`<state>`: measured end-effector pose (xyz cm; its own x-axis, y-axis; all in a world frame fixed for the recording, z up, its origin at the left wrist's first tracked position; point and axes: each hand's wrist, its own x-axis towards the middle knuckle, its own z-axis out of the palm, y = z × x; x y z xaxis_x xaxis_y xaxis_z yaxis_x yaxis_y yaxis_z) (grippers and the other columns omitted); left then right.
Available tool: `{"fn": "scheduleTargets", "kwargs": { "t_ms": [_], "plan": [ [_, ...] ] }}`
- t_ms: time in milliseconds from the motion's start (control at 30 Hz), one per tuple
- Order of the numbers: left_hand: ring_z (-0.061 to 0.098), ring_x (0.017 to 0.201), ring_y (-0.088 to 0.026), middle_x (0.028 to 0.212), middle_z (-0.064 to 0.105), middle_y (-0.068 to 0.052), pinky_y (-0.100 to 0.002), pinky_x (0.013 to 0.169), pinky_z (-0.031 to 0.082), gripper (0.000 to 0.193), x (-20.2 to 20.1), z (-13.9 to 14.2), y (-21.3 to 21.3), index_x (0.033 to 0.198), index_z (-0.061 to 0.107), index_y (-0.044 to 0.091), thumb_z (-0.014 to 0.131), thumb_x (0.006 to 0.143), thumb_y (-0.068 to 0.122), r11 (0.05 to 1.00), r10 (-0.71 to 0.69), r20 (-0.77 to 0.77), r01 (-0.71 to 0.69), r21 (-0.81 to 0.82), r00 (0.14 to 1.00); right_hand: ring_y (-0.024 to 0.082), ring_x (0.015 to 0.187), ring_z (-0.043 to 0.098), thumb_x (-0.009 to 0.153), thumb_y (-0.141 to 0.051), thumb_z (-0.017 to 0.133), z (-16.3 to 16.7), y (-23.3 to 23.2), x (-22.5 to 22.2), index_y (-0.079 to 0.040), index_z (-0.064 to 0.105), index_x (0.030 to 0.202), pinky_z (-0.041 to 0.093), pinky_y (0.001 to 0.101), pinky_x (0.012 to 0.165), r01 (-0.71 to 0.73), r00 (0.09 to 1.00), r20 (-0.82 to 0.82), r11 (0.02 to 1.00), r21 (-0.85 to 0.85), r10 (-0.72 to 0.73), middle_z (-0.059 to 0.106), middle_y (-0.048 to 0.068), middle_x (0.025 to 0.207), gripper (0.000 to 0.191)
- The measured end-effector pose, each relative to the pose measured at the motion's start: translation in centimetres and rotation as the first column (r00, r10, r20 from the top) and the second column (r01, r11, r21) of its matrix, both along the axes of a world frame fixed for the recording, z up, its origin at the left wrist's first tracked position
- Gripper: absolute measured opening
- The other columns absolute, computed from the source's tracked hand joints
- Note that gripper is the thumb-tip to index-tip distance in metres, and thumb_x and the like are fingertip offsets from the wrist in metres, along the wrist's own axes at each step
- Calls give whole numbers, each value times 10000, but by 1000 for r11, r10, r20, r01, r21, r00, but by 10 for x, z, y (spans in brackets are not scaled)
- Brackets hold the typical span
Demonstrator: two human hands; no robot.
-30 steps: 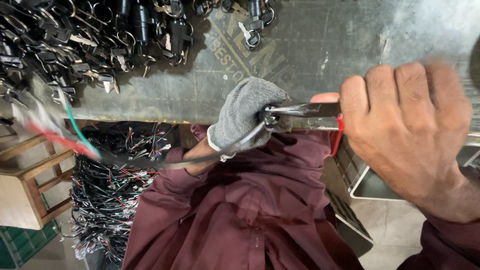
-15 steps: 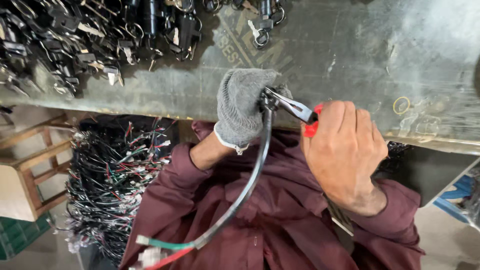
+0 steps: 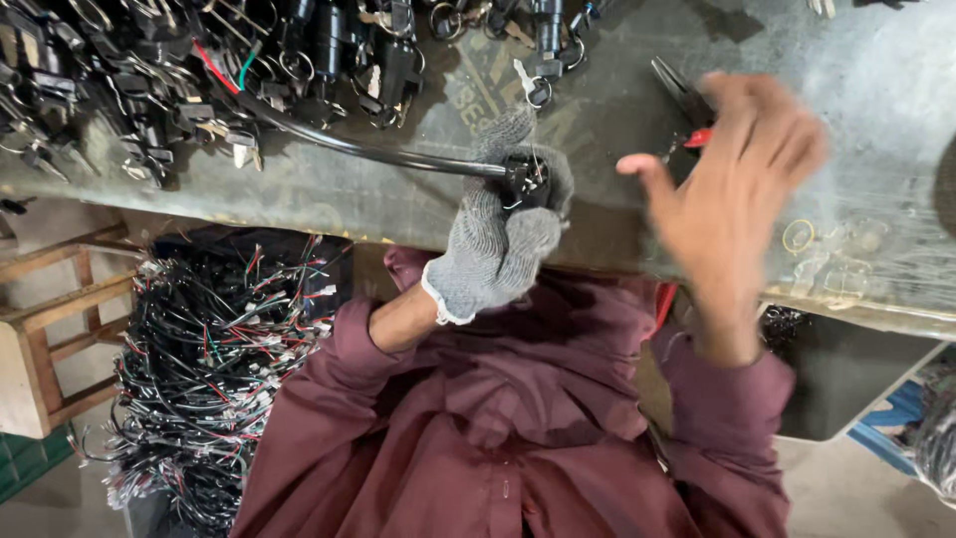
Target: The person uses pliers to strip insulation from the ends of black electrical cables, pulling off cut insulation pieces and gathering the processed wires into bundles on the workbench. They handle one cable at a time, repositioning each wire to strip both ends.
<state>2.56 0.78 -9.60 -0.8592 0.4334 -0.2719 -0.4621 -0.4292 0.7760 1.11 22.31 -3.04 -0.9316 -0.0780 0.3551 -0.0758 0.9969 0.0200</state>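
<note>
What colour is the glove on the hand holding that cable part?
Grey knit, with a white cuff: the glove on the left hand shows clearly in the head view.

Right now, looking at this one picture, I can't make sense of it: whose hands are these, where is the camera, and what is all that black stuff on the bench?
There is no machine here, just a person at work. The camera sits on their head and looks down, so you see their dark red shirt and both arms from above.

The left hand, in a grey knitted glove, grips a small black plug-like part on the end of a thick black cable. The cable runs left across the scuffed grey metal bench to a heap of similar black parts with cables.

The bare right hand is blurred, with fingers spread; red-handled pliers lie by it. Whether it touches them I cannot tell.

Below the bench, on the left, a pile of thin black, red and green wires lies beside a wooden stool.
</note>
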Motion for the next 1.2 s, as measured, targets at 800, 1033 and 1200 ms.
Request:
{"fn": "scheduleTargets", "kwargs": {
  "t_ms": [800,1033,1200],
  "plan": [
    [667,1108,-332,1153,705,-78,-425,967,539,286,-50,73,-12,1138,697,113,771,862,112,705,-519,-735,-268,-657,437,342,945,586,786,153,588,-46,-37,59,-10,474,1383,506,392,844,-160,948,29,554,-817,317,574,178,1092,629],
    [699,1027,-254,1054,713,-67,-348,890,556,204,-49,88,8,1070,693,99,839,932,138,810,-413,-653,-71,-582,635,391,1061,563,926,152,497,-38,-31,51,46,367,1376,518,398,983,-148,979,-108,232,-961,174,499,258,1226,480],
    [684,1010,-91,1136,626,-18,-284,884,597,464,-49,85,6,1285,569,70,839,919,162,905,-220,-447,10,-425,867,326,905,591,897,131,614,-35,-26,49,13,520,1333,504,362,833,-106,965,25,477,-872,261,571,178,1060,461]
  ]
}}
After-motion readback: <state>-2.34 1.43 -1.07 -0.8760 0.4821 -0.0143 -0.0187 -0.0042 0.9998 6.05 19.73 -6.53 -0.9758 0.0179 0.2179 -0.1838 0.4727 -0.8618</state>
